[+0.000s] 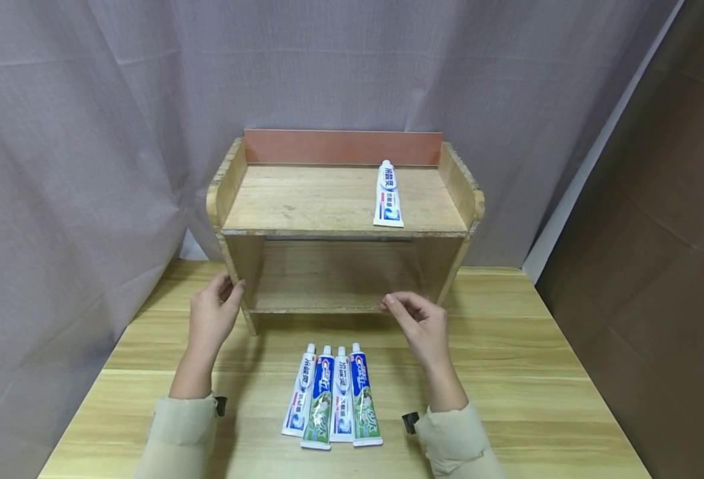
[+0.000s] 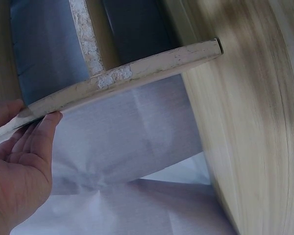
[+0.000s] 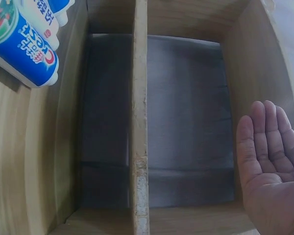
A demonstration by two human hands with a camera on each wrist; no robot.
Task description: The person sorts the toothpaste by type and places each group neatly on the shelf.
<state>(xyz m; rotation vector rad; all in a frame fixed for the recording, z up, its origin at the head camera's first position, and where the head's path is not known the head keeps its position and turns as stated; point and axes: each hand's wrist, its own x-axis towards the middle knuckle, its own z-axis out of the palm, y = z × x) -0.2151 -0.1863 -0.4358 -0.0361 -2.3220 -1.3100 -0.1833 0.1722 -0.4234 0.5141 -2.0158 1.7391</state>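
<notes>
A small wooden shelf [image 1: 346, 274] with two boards stands on the table. My left hand [image 1: 213, 309] grips the front edge of its left side panel, thumb on one face and fingers on the other, as the left wrist view shows [image 2: 24, 166]. My right hand [image 1: 420, 326] is in front of the lower board near the right side, holding nothing; in the right wrist view its fingers [image 3: 262, 132] are nearly straight. A white-and-blue toothpaste tube [image 1: 388, 196] lies on the top board, cap toward the back. Several tubes lie side by side before the shelf, including a blue-and-green Crest tube [image 1: 321, 399].
The shelf has a reddish-brown back strip [image 1: 343, 147] along its top. A grey curtain [image 1: 340, 66] hangs behind, and a brown panel [image 1: 645, 266] stands at the right. The wooden table [image 1: 526, 372] extends to both sides of the shelf.
</notes>
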